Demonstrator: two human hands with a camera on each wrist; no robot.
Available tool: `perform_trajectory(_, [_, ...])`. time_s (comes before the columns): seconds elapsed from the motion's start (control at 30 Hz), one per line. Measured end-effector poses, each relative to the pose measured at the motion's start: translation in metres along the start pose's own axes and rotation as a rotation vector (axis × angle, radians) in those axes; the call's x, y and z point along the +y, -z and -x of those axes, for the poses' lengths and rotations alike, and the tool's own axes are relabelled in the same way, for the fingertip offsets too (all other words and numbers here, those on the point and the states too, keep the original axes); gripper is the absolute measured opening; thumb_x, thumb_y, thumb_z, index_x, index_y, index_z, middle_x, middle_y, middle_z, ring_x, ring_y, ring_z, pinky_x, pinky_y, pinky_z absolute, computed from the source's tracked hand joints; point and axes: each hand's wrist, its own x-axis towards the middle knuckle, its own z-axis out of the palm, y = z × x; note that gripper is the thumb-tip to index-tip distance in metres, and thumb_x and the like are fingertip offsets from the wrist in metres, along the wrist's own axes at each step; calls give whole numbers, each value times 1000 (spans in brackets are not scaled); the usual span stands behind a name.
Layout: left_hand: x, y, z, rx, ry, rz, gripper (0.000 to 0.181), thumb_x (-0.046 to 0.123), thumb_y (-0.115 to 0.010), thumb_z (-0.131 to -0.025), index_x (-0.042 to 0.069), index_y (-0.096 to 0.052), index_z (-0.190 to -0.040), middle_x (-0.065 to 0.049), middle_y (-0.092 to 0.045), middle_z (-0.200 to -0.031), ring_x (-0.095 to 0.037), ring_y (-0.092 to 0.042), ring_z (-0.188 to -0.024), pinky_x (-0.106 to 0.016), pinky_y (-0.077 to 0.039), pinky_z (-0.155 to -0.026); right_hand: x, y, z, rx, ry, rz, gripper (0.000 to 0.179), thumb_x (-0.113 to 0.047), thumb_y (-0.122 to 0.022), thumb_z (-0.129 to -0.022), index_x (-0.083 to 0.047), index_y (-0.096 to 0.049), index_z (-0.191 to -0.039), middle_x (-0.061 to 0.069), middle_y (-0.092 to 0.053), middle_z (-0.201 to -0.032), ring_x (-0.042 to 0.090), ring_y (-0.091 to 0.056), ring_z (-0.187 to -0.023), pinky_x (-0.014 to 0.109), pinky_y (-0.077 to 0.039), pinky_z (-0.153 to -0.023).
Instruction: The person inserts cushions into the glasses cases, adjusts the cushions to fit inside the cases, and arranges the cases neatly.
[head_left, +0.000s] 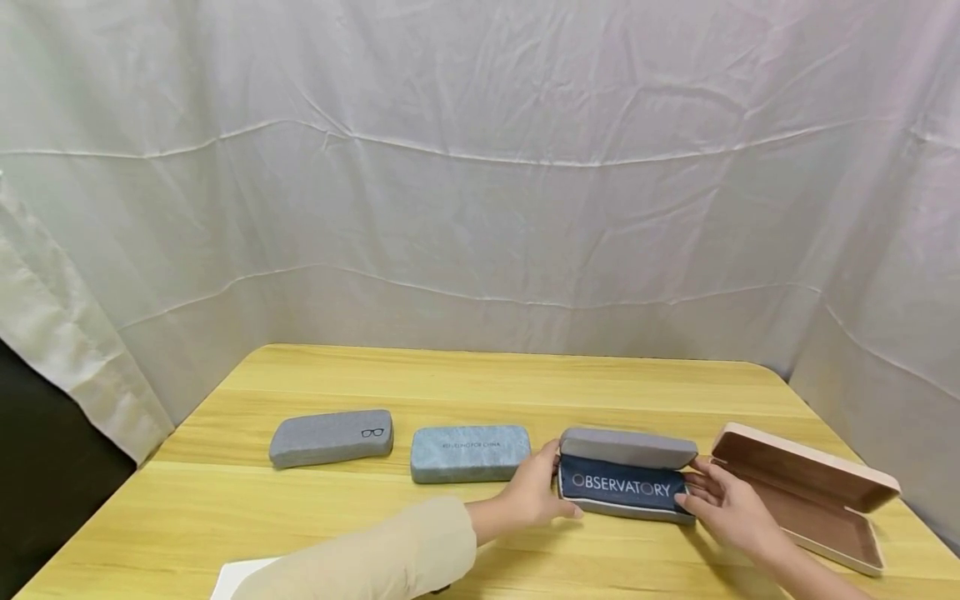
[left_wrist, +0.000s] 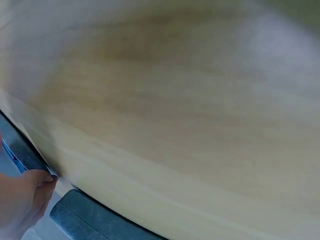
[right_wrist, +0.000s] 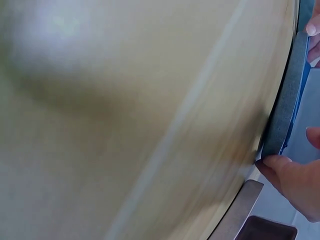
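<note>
A grey glasses case (head_left: 628, 448) sits with its lid up at the right of centre in the head view. Inside it lies a dark blue cloth (head_left: 611, 493) printed "OBSERVATORY". My left hand (head_left: 534, 492) grips the case's left end, thumb low at the front and fingers toward the back. At the other end my right hand (head_left: 733, 507) holds the right corner, its thumb in front and fingers behind. Both wrist views catch the case edge-on, with the left hand (left_wrist: 25, 202) and the right hand (right_wrist: 295, 182) at its ends.
A closed blue-grey glasses case (head_left: 471, 457) lies just left of my left hand. Farther left is a closed grey case (head_left: 332, 439) with a glasses print. Right of my right hand, a beige case (head_left: 810, 467) stands open, brown inside. Something white (head_left: 238, 575) shows beside the left sleeve.
</note>
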Motion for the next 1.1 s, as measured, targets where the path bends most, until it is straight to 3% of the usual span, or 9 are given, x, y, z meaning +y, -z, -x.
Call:
perform_trajectory(0.23, [-4,5,7,-9,-10,-37,84,4,-83,-64,0,-38,-134,-16,-58,-118,-29,-57,-113,-34,-45,-97,-1,-5,5,18,16,-30,62,-7,-60,-88,23,-27,-131,39,-45,-127,39,-58,-109,28,-53,-82])
perform_trajectory(0.4, [-7,7,10,1,1,-91,88,9,-83,-65,-5,-35,-137,-16,-59,-118,-30,-55,-114,-37,-44,-99,-1,-4,6,50,29,-4,62,-15,-58,-90,19,-30,-133,36,-48,-126,23,-63,-102,29,-53,-81])
perform_trajectory(0.5, [-8,7,9,7,-4,-98,87,11,-83,-66,-4,-36,-137,-16,-59,-118,-30,-56,-114,-38,-43,-99,-4,-1,5,65,13,33,65,-26,-54,-94,16,-28,-136,35,-46,-130,30,-59,-110,35,-51,-85])
perform_trajectory(0.6, [-9,7,7,11,-21,-84,84,10,-84,-64,1,-39,-135,-14,-60,-118,-27,-56,-113,-36,-42,-100,-7,2,1,72,-9,67,68,-35,-50,-95,12,-27,-138,33,-46,-131,36,-54,-114,30,-50,-84])
perform_trajectory(0.7, [-9,5,4,10,-31,-70,85,10,-84,-64,5,-39,-136,-12,-60,-122,-24,-56,-115,-36,-40,-102,-10,4,-4,58,-6,14,67,-36,-48,-96,8,-26,-141,31,-49,-127,20,-60,-100,24,-50,-77])
perform_trajectory(0.8, [-9,3,2,10,-12,-68,93,10,-84,-63,5,-33,-140,-12,-59,-125,-23,-55,-117,-37,-39,-104,-11,4,-11,34,1,-65,64,-36,-45,-97,3,-24,-144,30,-44,-131,-2,-52,-94,21,-50,-77])
perform_trajectory(0.97, [-9,1,-1,9,27,-66,100,9,-85,-62,4,-26,-143,-13,-58,-126,-24,-55,-117,-42,-37,-104,-7,4,-20,-5,26,-132,62,-38,-40,-99,-1,-22,-146,32,-29,-143,10,-48,-115,35,-49,-90])
perform_trajectory(1.03, [-10,1,-1,11,32,-61,100,8,-85,-62,5,-27,-143,-12,-59,-125,-25,-54,-117,-43,-36,-105,-5,4,-23,-24,40,-151,61,-38,-40,-99,-3,-23,-146,30,-30,-144,4,-47,-113,38,-48,-92])
perform_trajectory(1.1, [-11,1,-2,13,35,-54,100,8,-85,-62,5,-27,-143,-12,-59,-125,-25,-54,-117,-45,-35,-106,-4,4,-26,-36,54,-181,59,-37,-41,-99,-3,-27,-145,27,-32,-143,-10,-44,-101,33,-50,-88])
